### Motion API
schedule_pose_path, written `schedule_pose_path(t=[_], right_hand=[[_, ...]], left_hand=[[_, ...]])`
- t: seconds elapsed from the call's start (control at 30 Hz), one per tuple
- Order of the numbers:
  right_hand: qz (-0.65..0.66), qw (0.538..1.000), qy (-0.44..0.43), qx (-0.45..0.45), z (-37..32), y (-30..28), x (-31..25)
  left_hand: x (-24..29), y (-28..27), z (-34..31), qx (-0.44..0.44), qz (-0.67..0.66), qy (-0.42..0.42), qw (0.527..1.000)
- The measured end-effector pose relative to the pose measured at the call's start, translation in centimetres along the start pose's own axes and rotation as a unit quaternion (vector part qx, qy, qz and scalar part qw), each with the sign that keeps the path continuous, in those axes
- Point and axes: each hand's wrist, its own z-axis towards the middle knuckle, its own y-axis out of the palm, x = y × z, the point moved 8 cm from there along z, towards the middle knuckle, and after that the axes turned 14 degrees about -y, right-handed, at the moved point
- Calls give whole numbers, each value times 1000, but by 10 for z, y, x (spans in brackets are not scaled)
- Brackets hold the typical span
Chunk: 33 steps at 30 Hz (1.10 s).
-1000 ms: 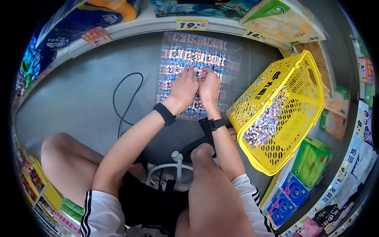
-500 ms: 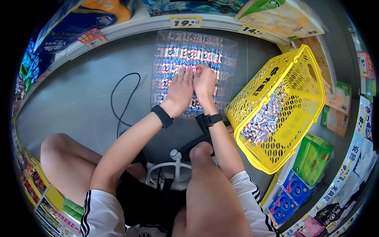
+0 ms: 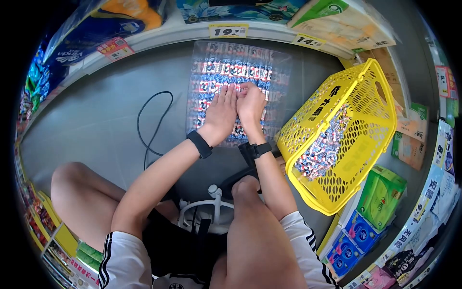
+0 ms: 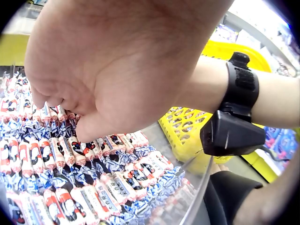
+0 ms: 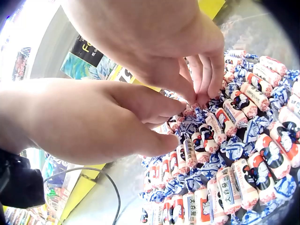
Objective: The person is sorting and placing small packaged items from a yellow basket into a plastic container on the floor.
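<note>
A clear plastic box (image 3: 283, 67) stands on the floor, filled with rows of wrapped candies (image 3: 240, 71) in white, red and blue paper. Flat over the middle rows lies my left hand (image 3: 220, 115), its fingers straight and its thumb near the candy tops. Close beside it, my right hand (image 3: 251, 105) bends its fingers down among the candies. In the right wrist view, its thumb and fingertips (image 5: 202, 97) come together on a candy, which they mostly cover. Blue twisted wrapper ends (image 5: 234, 147) show between the rows.
To the right a yellow shopping basket (image 3: 308, 190) leans, with a loose heap of the same candies (image 3: 320, 154) inside. A black cable (image 3: 139, 120) loops on the floor to the left. Shelves with tissue packs (image 3: 382, 197) curve around, and a white stool frame (image 3: 216, 204) is near the knees.
The hands stay over the same part of the box, side by side. The right fingers have shifted slightly at the candies; the view has swayed a little.
</note>
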Motion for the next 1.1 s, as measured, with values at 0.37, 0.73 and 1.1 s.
schedule_pose_path(t=[0.37,0.73,1.1], right_hand=[[-75,995,-68,-24,-17,-30,-34],[22,960,-242,-140,-42,-68,-92],[-19,936,-327,-130,-75,-136,-155]], left_hand=[[-5,-14,-12,50,-41,21,998],[-29,-87,-49,49,-159,33,985],[-36,-155,-85,160,-171,99,967]])
